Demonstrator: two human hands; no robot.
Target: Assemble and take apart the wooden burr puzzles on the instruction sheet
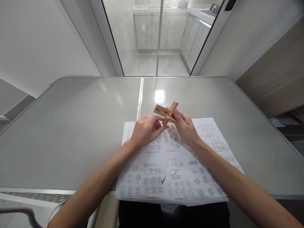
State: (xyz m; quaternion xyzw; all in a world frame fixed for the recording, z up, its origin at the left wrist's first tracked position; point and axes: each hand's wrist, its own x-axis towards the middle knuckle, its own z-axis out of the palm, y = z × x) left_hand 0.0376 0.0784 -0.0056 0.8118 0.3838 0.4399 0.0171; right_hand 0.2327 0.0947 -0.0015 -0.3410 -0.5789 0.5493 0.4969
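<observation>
Head view: our left hand (145,131) and right hand (186,127) pinch the crossed wooden pieces (170,113) over the printed sheet (175,156), so some joining looks done, but we can't really tell what's left.

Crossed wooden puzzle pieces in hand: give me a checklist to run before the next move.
1. Right hand holding the crossed wooden puzzle pieces: ok, thumb against them.
2. Left hand in contact: ok, its fingers and thumb at the pieces' lower end.
3. Pieces fully seated in each other: cannot tell, the joint is too small and partly covered.
4. Printed diagram sheet open to view: ok, lying face up beneath the hands, though the arms cover parts.
5. Sheet wholly on the table: not ok, its near edge overhangs towards the lap.
</observation>
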